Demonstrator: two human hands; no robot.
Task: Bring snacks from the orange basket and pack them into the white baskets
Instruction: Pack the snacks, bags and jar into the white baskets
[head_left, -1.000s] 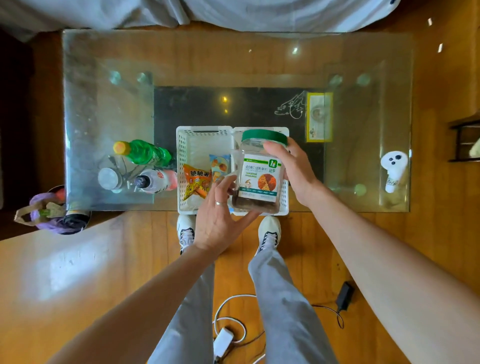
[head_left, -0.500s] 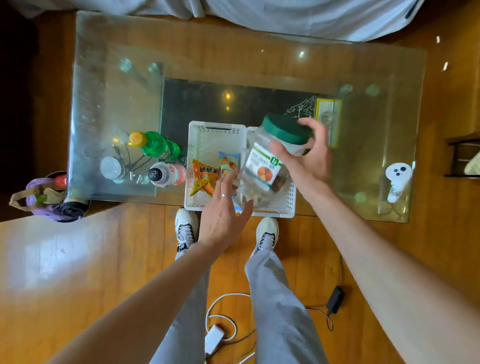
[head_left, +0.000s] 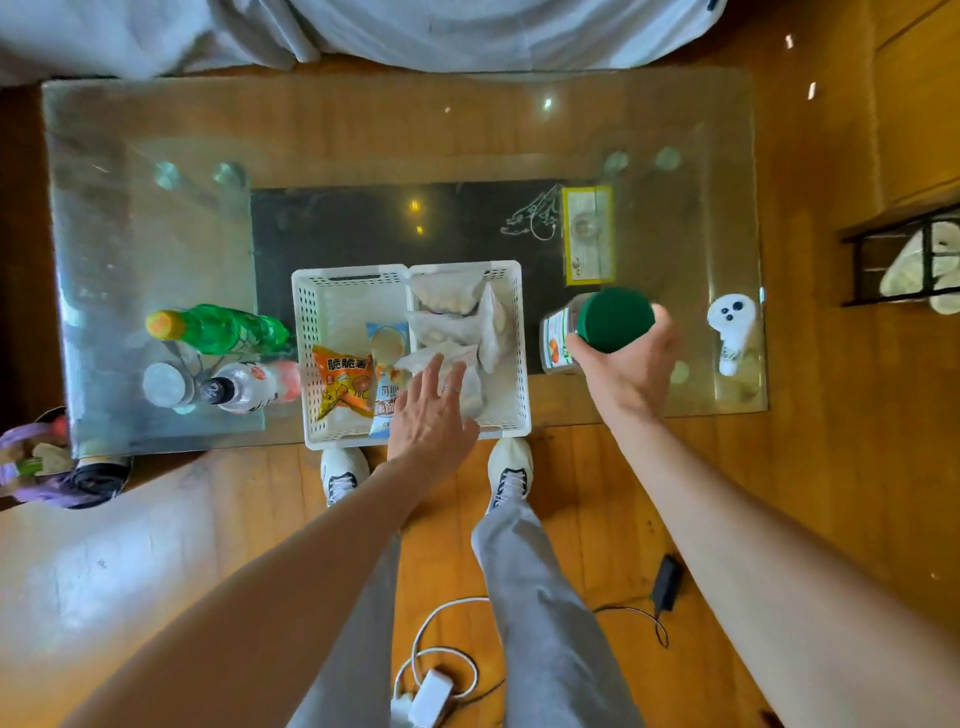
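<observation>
Two white baskets stand side by side at the glass table's near edge. The left white basket (head_left: 310, 332) holds an orange snack packet (head_left: 343, 382) and a blue-white packet (head_left: 385, 364). The right white basket (head_left: 517, 332) holds several clear bags (head_left: 447, 312). My left hand (head_left: 434, 415) lies open, fingers straight, over the nearest clear bag. My right hand (head_left: 631, 364) grips a clear jar with a green lid (head_left: 613, 319) to the right of the baskets, above the table. No orange basket shows.
A green bottle (head_left: 218, 330), a pink-labelled bottle (head_left: 254, 384) and a clear-capped bottle (head_left: 163, 384) stand left of the baskets. A white controller (head_left: 732, 332) lies at the table's right end. A purple bag (head_left: 36, 462) sits on the floor at left; cables (head_left: 436, 670) lie behind my feet.
My right hand has carried the green-lidded jar from over the right basket out to its right side. My left hand let go of the jar and moved onto the clear bags.
</observation>
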